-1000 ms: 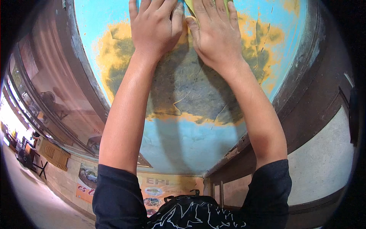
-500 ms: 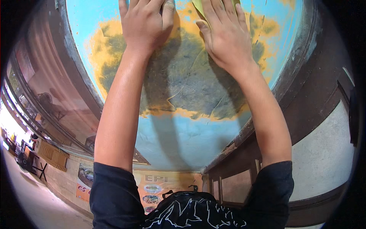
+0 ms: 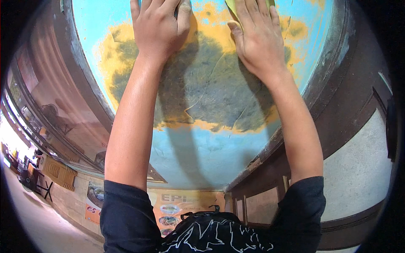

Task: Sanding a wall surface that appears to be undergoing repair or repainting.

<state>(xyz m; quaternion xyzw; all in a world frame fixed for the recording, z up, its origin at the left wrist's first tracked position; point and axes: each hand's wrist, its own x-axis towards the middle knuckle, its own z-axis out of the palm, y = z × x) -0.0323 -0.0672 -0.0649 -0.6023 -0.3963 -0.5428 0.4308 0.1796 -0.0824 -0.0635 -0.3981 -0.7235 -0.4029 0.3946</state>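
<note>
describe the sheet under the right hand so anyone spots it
Find the blue panel with its orange-and-grey patch. Near the top of the view, the right hand covers part of a sheet. Its yellow-green colour stands out from the panel's blue and orange.

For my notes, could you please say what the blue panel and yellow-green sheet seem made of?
Blue panel: dull-looking paint, patchy with orange and grey; base unclear. Yellow-green sheet under the right hand: probably matte paper, perhaps abrasive, given its thin edge.

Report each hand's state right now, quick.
Left hand: open, against the painted panel; fingertips out of frame.
Right hand: open, fingers flat over a yellow-green sheet on the panel.
</note>
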